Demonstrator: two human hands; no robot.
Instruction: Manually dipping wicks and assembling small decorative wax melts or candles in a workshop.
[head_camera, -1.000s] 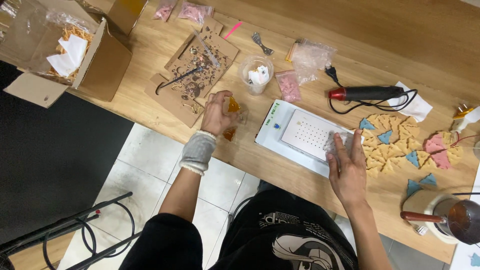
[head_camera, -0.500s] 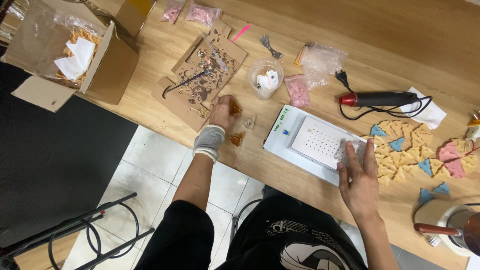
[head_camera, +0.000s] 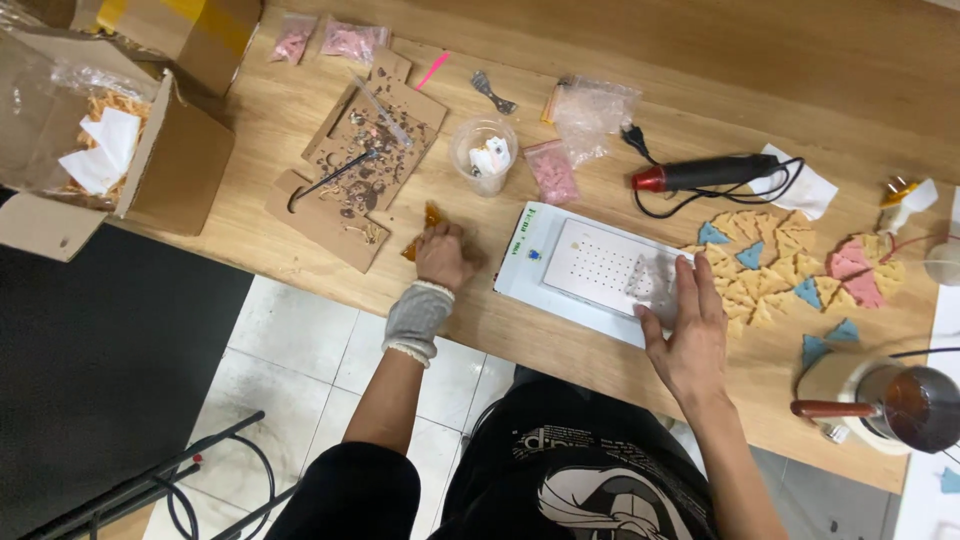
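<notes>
- Resting on the table (head_camera: 300, 215) edge, the left hand (head_camera: 445, 258) is now covering the amber piece (head_camera: 430, 216), its grip curled over it.
- The right hand (head_camera: 690, 330) is staying spread flat on the white tray (head_camera: 560, 262).

Two hands, one white tray (head_camera: 590, 270), one heat gun (head_camera: 700, 173), one plastic cup (head_camera: 484, 153), two cardboard boxes (head_camera: 170, 165).

Single head view, steeply downward, fairly near wooden table (head_camera: 600, 60); perhaps tilted

Left hand (head_camera: 445, 256) curled, knuckles up, wrist wrapped; right hand (head_camera: 690, 330) flat, fingers spread.
</notes>
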